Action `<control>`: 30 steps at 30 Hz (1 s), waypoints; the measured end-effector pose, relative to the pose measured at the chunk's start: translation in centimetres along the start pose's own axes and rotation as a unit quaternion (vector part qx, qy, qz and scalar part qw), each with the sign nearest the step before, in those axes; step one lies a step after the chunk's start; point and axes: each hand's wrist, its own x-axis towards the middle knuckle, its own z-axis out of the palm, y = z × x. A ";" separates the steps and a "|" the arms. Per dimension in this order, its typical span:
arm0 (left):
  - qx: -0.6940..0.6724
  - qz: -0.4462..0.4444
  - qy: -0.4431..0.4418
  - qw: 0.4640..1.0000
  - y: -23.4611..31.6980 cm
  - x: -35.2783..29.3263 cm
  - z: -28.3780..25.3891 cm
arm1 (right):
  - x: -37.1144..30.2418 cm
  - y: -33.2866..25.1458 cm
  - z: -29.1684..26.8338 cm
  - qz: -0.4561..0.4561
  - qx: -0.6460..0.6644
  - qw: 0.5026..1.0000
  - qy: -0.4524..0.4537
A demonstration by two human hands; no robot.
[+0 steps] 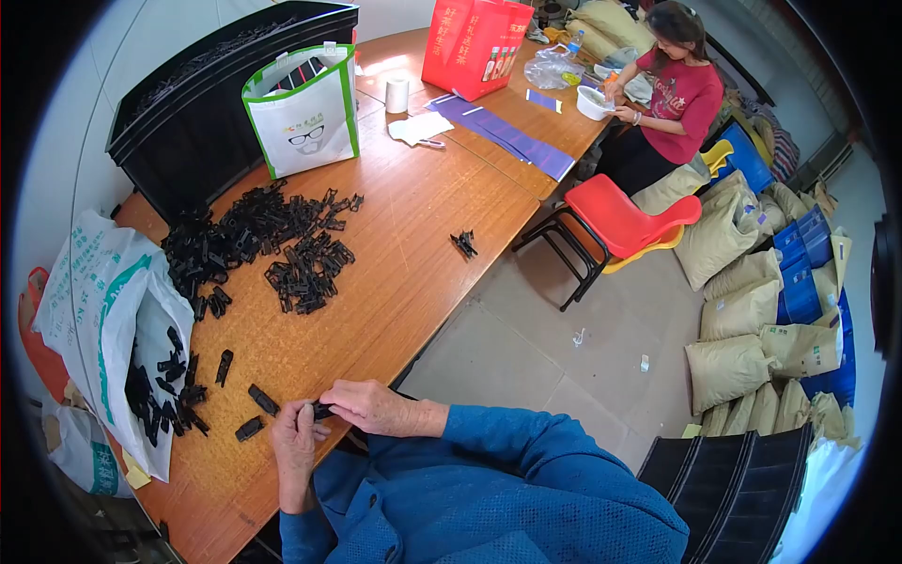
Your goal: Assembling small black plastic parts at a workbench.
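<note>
Black piece (pixel 322 411) between both hands (pixel 369 409).

We have our left hand (pixel 296 440) and right hand (pixel 374 409) together at the near edge of the table (pixel 427 216). Left of them, a sack (pixel 99 301) lies at the table's left edge with small parts (pixel 169 412) in its mouth. Ahead, a heap of parts (pixel 235 233) lies before a crate (pixel 193 141) and a tote bag (pixel 305 122); a chair (pixel 620 221) stands right of the table, stacked sacks (pixel 733 368) beyond it.

Beside the brown table (pixel 442 221) (glare (pixel 383 64) near its back edge), a red chair (pixel 620 216) stands on grey floor (pixel 526 348); the left wall (pixel 70 122) is pale.
</note>
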 end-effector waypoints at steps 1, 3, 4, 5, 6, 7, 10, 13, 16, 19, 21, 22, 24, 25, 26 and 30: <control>0.027 0.015 0.003 1.000 0.0 -0.1 0.3 | -0.1 0.0 0.1 0.003 0.007 1.000 0.014; 0.055 0.030 0.007 0.998 -0.1 0.0 0.7 | 0.0 0.0 0.1 0.005 0.014 0.999 0.030; 0.071 0.037 0.010 0.997 -0.1 0.2 0.9 | 0.2 0.0 0.0 0.010 0.024 0.999 0.040; 0.087 0.044 0.012 0.995 -0.2 0.5 1.0 | 0.4 0.0 -0.1 0.015 0.033 0.998 0.049; 0.088 0.043 0.011 0.995 -0.2 0.4 1.4 | 0.3 0.2 0.0 0.016 0.034 0.998 0.049; 0.028 0.033 0.006 0.999 -0.2 0.3 1.7 | 0.2 0.4 0.1 0.021 0.050 0.997 0.052; -0.035 0.015 -0.008 0.999 -0.6 0.3 1.9 | -0.1 0.5 0.0 0.041 0.070 0.996 0.047; -0.059 -0.020 -0.034 0.997 -0.4 0.0 1.8 | -0.6 0.5 0.3 0.059 0.072 0.995 0.044; -0.079 -0.038 -0.052 0.995 -0.7 -0.3 1.8 | -1.0 0.2 0.5 0.065 0.076 0.994 0.054; -0.096 -0.033 -0.052 0.993 -0.3 -0.6 1.8 | -0.9 -0.3 0.6 0.062 0.085 0.992 0.069; -0.115 -0.039 -0.040 0.992 -0.2 -0.9 1.5 | -0.7 -0.8 0.6 0.054 0.095 0.991 0.073; -0.118 -0.042 -0.032 0.992 -0.3 -1.1 1.0 | -0.5 -1.1 0.5 0.116 0.202 0.972 0.033; -0.132 -0.080 -0.003 0.988 0.3 -2.0 0.8 | -0.6 -0.5 0.9 0.171 0.336 0.926 -0.002; -0.144 -0.115 0.018 0.983 1.0 -2.0 1.4 | -0.8 0.3 1.3 0.166 0.368 0.915 0.003; -0.137 -0.085 0.013 0.987 1.2 -1.7 2.0 | -0.9 0.1 1.0 0.243 0.399 0.884 0.011; -0.177 -0.066 -0.066 0.980 1.2 -1.0 2.0 | -0.8 -0.3 -0.7 0.318 0.438 0.841 0.005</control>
